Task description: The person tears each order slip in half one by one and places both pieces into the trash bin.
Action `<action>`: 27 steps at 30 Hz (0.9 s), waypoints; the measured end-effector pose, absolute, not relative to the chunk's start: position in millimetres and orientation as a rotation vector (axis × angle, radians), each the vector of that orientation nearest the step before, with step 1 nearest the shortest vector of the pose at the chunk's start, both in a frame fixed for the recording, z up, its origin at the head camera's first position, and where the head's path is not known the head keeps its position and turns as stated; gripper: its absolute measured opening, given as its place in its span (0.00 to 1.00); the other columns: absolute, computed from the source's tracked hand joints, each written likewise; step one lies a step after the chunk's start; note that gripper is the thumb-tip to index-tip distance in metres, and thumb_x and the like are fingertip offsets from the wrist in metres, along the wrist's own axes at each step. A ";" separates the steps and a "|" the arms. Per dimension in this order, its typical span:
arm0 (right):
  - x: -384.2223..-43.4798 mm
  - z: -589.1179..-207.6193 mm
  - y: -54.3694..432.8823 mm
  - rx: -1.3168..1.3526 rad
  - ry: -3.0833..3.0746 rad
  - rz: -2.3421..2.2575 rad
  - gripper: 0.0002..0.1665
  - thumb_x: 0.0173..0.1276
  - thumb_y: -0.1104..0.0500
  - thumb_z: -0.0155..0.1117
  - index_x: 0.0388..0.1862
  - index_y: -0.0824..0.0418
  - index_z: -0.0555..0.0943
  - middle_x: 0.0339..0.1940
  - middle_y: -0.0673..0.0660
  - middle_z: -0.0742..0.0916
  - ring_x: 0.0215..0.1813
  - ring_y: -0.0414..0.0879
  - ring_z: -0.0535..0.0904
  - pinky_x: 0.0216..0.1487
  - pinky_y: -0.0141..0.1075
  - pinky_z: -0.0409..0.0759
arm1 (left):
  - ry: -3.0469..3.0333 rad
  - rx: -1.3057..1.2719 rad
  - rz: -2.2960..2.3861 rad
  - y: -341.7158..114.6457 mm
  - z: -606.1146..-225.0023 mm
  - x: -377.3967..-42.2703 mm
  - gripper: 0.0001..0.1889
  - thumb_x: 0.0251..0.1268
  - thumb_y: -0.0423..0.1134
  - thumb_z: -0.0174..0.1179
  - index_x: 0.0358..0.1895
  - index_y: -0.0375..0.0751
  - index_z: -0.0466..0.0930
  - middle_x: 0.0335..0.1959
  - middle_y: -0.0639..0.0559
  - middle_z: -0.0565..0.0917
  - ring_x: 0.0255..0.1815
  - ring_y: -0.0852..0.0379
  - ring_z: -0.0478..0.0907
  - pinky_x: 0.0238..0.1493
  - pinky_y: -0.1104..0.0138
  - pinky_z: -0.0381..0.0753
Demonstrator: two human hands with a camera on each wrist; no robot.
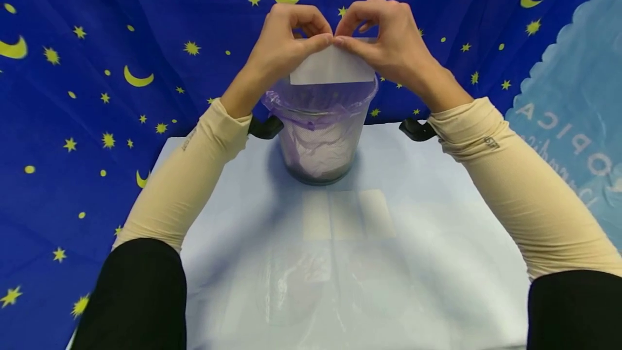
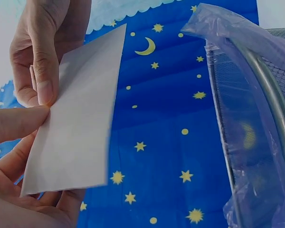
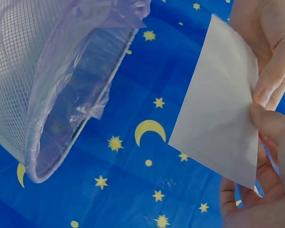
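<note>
We have the white paper [image 1: 332, 69] at upper centre of the head frame, pinched along its top edge. Left hand [image 1: 282, 39]: grip closed, thumb and fingertips on the paper. Right hand [image 1: 393, 36]: same pinch, thumb tips meeting near mid-edge. Below it in frame, we see the mesh bin [image 1: 323, 150] upright on the table [image 1: 427, 274], purple bag [image 1: 313, 119] lining it and folded over the top. Both wrist views show us paper and bin apart. Behind: blue cloth [image 1: 160, 15] with yellow moons and stars; light-blue cloth [image 1: 573, 58] at the right edge.
</note>
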State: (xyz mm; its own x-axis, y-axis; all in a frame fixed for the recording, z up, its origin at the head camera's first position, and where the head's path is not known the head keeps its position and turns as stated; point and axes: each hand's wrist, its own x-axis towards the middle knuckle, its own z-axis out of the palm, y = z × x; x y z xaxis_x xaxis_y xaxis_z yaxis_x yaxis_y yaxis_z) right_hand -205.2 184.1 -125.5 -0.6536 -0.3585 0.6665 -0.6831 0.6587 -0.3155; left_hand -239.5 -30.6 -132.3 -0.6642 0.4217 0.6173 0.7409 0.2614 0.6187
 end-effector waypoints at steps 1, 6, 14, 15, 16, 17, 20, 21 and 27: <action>-207.1 -126.4 184.1 0.800 -2.305 0.766 0.14 0.72 0.49 0.74 0.42 0.59 0.91 0.40 0.53 0.91 0.49 0.35 0.77 0.56 0.28 0.77 | -2.215 -1.064 -1.363 -30.6 -132.5 -240.7 0.04 0.70 0.32 0.69 0.37 0.34 0.89 0.29 0.56 0.84 0.35 0.58 0.79 0.40 0.69 0.74; -214.0 -130.7 182.6 0.807 -2.261 0.801 0.12 0.72 0.50 0.75 0.40 0.59 0.91 0.39 0.53 0.91 0.48 0.36 0.77 0.56 0.29 0.78 | -2.213 -1.068 -1.390 -32.8 -133.9 -244.0 0.04 0.71 0.32 0.68 0.37 0.34 0.89 0.30 0.55 0.84 0.36 0.56 0.78 0.42 0.68 0.74; -217.2 -139.3 177.8 0.882 -2.197 0.752 0.12 0.72 0.52 0.75 0.39 0.60 0.91 0.37 0.54 0.92 0.49 0.38 0.76 0.56 0.29 0.77 | -2.231 -1.067 -1.443 -39.5 -139.1 -243.8 0.05 0.70 0.31 0.68 0.35 0.33 0.88 0.28 0.54 0.83 0.35 0.55 0.76 0.42 0.66 0.72; -217.4 -139.8 177.4 0.881 -2.193 0.751 0.12 0.72 0.52 0.75 0.39 0.60 0.91 0.37 0.54 0.92 0.49 0.38 0.76 0.56 0.29 0.77 | -2.230 -1.064 -1.446 -39.6 -139.5 -244.0 0.05 0.70 0.31 0.68 0.35 0.33 0.88 0.27 0.54 0.82 0.35 0.55 0.76 0.42 0.66 0.72; -217.6 -140.1 177.1 0.879 -2.186 0.751 0.12 0.72 0.52 0.75 0.39 0.60 0.91 0.37 0.55 0.92 0.49 0.39 0.77 0.56 0.29 0.77 | -2.226 -1.063 -1.453 -39.5 -139.7 -244.2 0.05 0.70 0.30 0.68 0.35 0.33 0.88 0.27 0.54 0.82 0.34 0.55 0.76 0.41 0.66 0.72; -217.8 -140.3 176.8 0.876 -2.181 0.752 0.11 0.72 0.52 0.75 0.39 0.61 0.91 0.37 0.55 0.92 0.49 0.39 0.77 0.56 0.29 0.77 | -2.227 -1.056 -1.459 -39.3 -139.8 -244.1 0.05 0.70 0.30 0.68 0.35 0.33 0.88 0.27 0.54 0.82 0.34 0.55 0.76 0.41 0.66 0.72; -217.8 -140.4 176.2 0.873 -2.166 0.748 0.11 0.72 0.53 0.75 0.39 0.61 0.91 0.37 0.56 0.91 0.49 0.40 0.77 0.56 0.30 0.78 | -2.224 -1.043 -1.465 -38.6 -139.7 -243.7 0.05 0.70 0.30 0.68 0.35 0.32 0.88 0.27 0.54 0.82 0.34 0.56 0.76 0.41 0.67 0.71; -217.7 -140.4 176.1 0.874 -2.161 0.745 0.11 0.72 0.53 0.75 0.39 0.61 0.91 0.36 0.56 0.91 0.49 0.41 0.78 0.56 0.31 0.78 | -2.226 -1.038 -1.464 -38.5 -139.4 -243.3 0.05 0.70 0.30 0.68 0.35 0.32 0.88 0.27 0.54 0.82 0.34 0.56 0.76 0.41 0.67 0.71; -219.5 -143.1 177.6 0.878 -2.140 0.733 0.11 0.72 0.53 0.75 0.38 0.61 0.91 0.36 0.56 0.91 0.49 0.43 0.79 0.55 0.32 0.78 | -2.251 -1.011 -1.459 -36.3 -141.2 -244.3 0.05 0.71 0.31 0.68 0.36 0.32 0.88 0.28 0.54 0.82 0.35 0.56 0.76 0.40 0.67 0.70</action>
